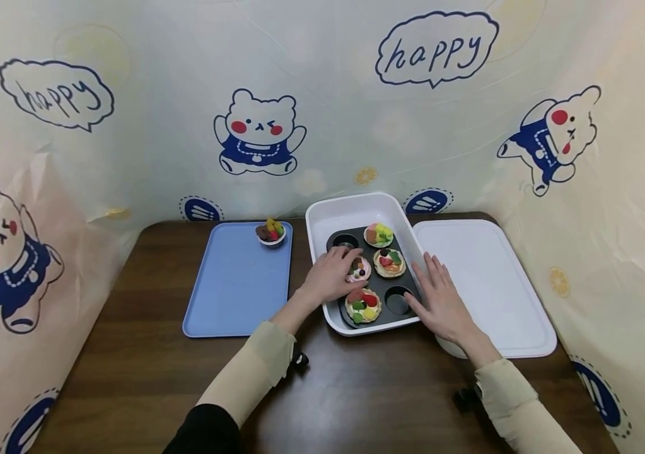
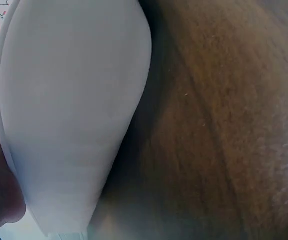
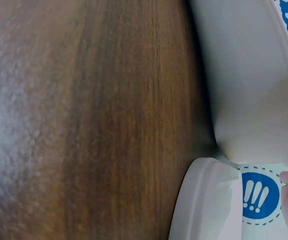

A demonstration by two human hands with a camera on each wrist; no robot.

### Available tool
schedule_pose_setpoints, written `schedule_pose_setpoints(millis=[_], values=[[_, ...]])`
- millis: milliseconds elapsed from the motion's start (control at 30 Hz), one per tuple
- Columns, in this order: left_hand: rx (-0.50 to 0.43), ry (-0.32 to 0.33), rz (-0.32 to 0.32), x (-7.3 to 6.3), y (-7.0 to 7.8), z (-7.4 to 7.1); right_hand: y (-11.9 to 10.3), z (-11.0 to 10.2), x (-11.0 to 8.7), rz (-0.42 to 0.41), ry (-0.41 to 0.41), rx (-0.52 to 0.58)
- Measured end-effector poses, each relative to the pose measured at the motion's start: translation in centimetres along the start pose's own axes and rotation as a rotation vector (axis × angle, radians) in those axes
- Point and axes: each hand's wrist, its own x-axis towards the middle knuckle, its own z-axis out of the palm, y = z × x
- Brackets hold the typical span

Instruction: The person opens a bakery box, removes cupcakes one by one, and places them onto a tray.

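Note:
In the head view, a dark muffin tin (image 1: 381, 291) lies inside a white plastic bin (image 1: 376, 200). My left hand (image 1: 330, 275) reaches over the bin's left wall, its fingers and thumb on either side of a small pink-topped toy tart (image 1: 359, 270). Other toy tarts sit in the tin: a fruit tart (image 1: 363, 306) in front, a tart (image 1: 389, 262) at the right and one in a white cup (image 1: 379, 235) at the back. Spread out, my right hand (image 1: 446, 308) rests at the bin's right rim, thumb near a bare dark tin cup (image 1: 398, 301).
A blue tray (image 1: 237, 284) lies left of the bin, with a fruit-topped toy cup (image 1: 271, 232) at its far right corner. To the right lies a white lid-like tray (image 1: 483, 287). The brown wooden table (image 1: 356, 391) runs back to a printed cloth (image 1: 333, 126).

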Motion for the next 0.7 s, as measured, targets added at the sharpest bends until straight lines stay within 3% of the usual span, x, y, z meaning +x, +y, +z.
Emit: schedule_pose_setpoints(millis=[233, 700], values=[[0.017, 0.023, -0.061, 0.3, 0.37, 0.2, 0.03, -0.02, 0.0, 0.007, 0.005, 0.011], [-0.114, 0.041, -0.013, -0.01, -0.02, 0.01, 0.0, 0.26, 0.07, 0.021, -0.008, 0.023]])
